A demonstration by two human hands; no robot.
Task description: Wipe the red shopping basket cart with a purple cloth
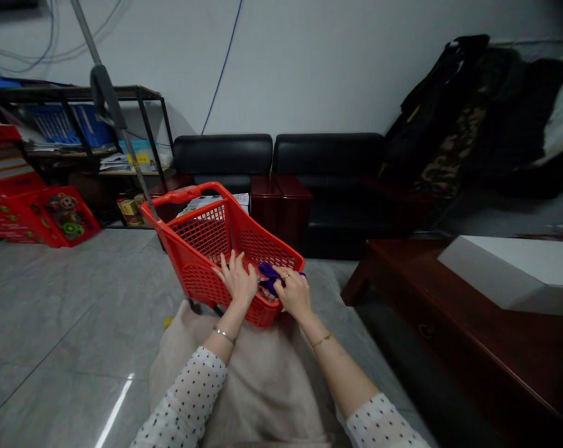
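A red plastic shopping cart with mesh-like walls stands right in front of my knees. Over its near rim, my left hand has its fingers spread, and I see nothing held in it. My right hand pinches a bunched purple cloth at the cart's right end; its exact kind is unclear. The cloth lies between my two hands, close to my left thumb. Part of it is hidden behind my right fingers.
A grey pole rises from the cart's handle side. Behind stand black sofas with wooden armrests. To the right is a dark wooden table bearing a white box. Shelves and red cartons are left.
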